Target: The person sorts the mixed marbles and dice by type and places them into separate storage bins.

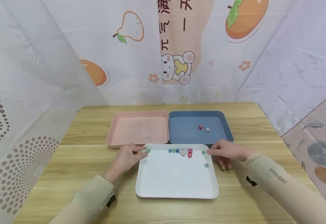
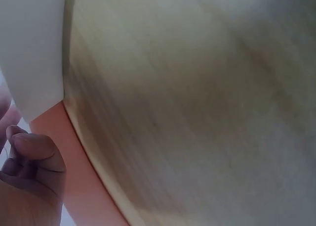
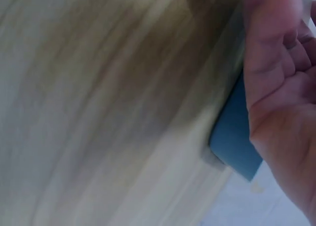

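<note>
In the head view a white tray (image 1: 177,183) lies on the table between both hands. My left hand (image 1: 127,158) reaches over its far left corner, thumb and forefinger pinching a small green glass bead (image 1: 146,152). Another green bead (image 1: 149,151) lies right by those fingertips. At the far right corner, my right hand (image 1: 227,151) has its fingertips at the rim, beside a green bead (image 1: 203,152); its other fingers hang loosely outside the tray. Along the far side sit blue and green beads (image 1: 174,151), white dice (image 1: 183,152) and red dice (image 1: 190,153).
Behind the white tray stand a pink tray (image 1: 140,127) and a blue tray (image 1: 185,130), side by side. A red die (image 1: 200,127) and a white die (image 1: 207,129) lie in the blue one. One more green bead (image 1: 206,165) rests near the white tray's right wall.
</note>
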Available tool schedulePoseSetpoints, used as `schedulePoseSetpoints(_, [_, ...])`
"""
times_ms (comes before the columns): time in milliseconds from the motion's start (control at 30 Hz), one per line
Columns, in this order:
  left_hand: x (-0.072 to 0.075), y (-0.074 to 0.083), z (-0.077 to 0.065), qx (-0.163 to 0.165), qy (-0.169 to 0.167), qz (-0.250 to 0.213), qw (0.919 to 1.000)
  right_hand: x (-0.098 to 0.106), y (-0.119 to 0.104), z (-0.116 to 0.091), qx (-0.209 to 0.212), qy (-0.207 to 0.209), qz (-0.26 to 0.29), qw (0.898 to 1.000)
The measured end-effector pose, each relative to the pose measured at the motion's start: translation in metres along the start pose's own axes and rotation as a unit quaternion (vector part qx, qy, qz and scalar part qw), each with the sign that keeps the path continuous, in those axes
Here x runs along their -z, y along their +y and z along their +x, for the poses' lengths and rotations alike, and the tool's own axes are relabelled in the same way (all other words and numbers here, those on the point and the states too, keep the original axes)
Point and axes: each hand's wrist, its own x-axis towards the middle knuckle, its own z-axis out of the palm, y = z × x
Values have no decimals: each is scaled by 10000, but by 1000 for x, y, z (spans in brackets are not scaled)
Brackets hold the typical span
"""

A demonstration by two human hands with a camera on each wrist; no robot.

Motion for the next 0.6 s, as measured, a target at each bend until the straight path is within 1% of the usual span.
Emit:
schedulePoseSetpoints(100, [-3,-2,0,108,26,90,9999,-1,2,1,-9,-176,373,9991])
schedulePoseSetpoints(267, [-7,-2,2,258,63,250,9993,-2,6,3,-64,-141,681,9976])
schedulePoseSetpoints(400, [-10,1,4,310,96,386,9987,-1,8,4,-71,-100,752,9971])
schedulePoseSetpoints(600, [-15,4,6,628,82,493,9968,1,9,4,-59,-184,753,9970])
